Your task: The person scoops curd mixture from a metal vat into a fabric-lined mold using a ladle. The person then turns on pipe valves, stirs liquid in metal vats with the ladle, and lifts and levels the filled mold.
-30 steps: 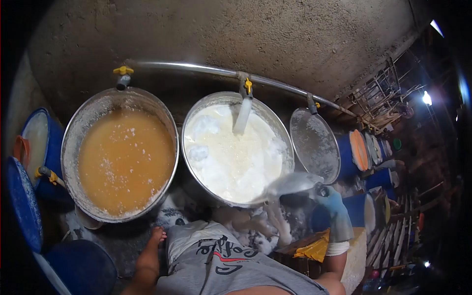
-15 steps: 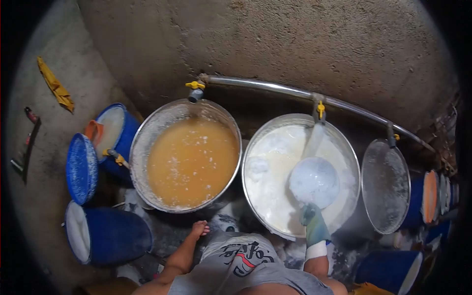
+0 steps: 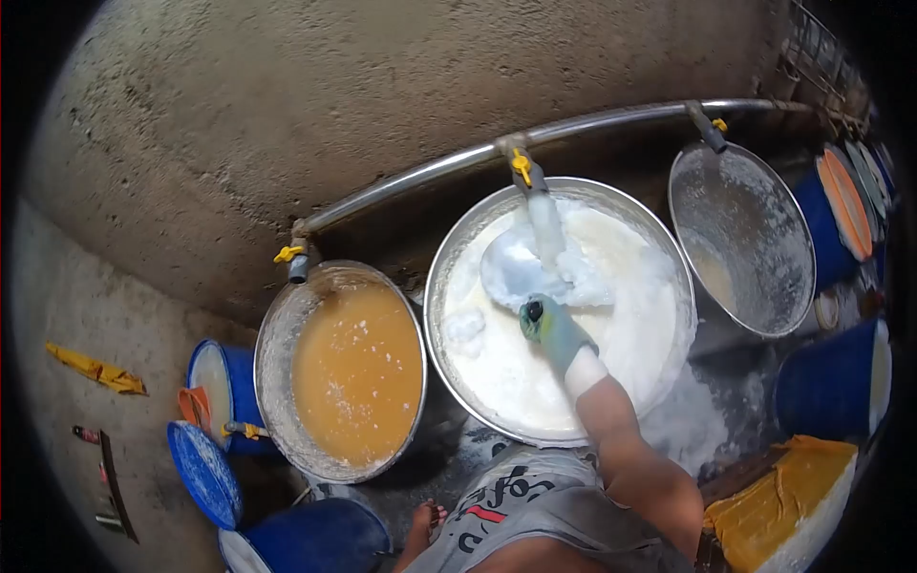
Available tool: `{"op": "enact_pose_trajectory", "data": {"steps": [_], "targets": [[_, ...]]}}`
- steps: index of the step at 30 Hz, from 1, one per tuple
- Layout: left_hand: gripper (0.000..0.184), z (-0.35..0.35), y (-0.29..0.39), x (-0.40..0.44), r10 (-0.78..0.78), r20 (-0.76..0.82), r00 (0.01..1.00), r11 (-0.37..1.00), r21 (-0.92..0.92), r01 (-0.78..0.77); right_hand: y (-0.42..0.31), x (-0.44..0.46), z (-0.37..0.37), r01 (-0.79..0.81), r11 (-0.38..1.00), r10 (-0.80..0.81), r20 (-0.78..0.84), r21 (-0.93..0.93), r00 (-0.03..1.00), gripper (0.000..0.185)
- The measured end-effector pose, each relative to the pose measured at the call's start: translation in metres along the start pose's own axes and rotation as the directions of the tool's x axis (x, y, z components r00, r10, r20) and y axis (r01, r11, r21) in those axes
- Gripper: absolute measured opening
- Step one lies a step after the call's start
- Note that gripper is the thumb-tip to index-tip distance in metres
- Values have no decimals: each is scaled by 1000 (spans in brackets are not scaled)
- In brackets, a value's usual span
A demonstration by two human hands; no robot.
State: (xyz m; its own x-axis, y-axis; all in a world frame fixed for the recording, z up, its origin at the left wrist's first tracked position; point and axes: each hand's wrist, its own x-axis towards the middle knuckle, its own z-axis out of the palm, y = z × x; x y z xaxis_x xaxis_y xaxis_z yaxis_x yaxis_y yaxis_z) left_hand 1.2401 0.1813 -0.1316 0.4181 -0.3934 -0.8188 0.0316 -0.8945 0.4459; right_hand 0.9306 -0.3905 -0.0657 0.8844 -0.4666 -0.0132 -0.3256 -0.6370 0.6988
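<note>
In a green glove with a white cuff, my right hand [image 3: 549, 329] is closed on a round, pale scoop [image 3: 509, 265]. The scoop lies tilted at the surface of the white, foamy liquid in the middle metal vat [image 3: 690, 306], below a tap with a yellow handle [image 3: 521, 167]. A whitish stream [image 3: 546, 224] runs from that tap beside the scoop, with white foam around it. My bare left hand [image 3: 430, 519] hangs low beside the grey shirt, holding nothing, its fingers loosely apart.
Left stands a metal vat of orange-brown liquid [image 3: 358, 377]; right, a tilted metal vat [image 3: 745, 239] with white residue. A pipe [image 3: 411, 179] with taps runs along the wall. Blue drums [image 3: 325, 540] and a blue lid [image 3: 203, 475] stand left. A yellow sack [image 3: 778, 506] lies lower right.
My right hand has reached farther into the middle vat, moving the scoop up and left to the tap's stream. The scoop is now tilted amid foam. The view has turned toward the right.
</note>
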Motion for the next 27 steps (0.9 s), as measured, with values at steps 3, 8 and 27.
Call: {"op": "enact_pose_trajectory", "data": {"steps": [3,8,27], "targets": [[35,0,12,18,-194,2,981,891,-419,177,-36,-16,30,165,960,-171,-8,-226,985,16],[26,-1,48,33,-192,-74,979,869,-476,134,-49,-22,57,432,-765,-88,741,-478,665,9],[27,-20,82,38,-115,-102,988,907,-417,63,-20,-51,13,139,-899,-253,752,-415,609,18]]}}
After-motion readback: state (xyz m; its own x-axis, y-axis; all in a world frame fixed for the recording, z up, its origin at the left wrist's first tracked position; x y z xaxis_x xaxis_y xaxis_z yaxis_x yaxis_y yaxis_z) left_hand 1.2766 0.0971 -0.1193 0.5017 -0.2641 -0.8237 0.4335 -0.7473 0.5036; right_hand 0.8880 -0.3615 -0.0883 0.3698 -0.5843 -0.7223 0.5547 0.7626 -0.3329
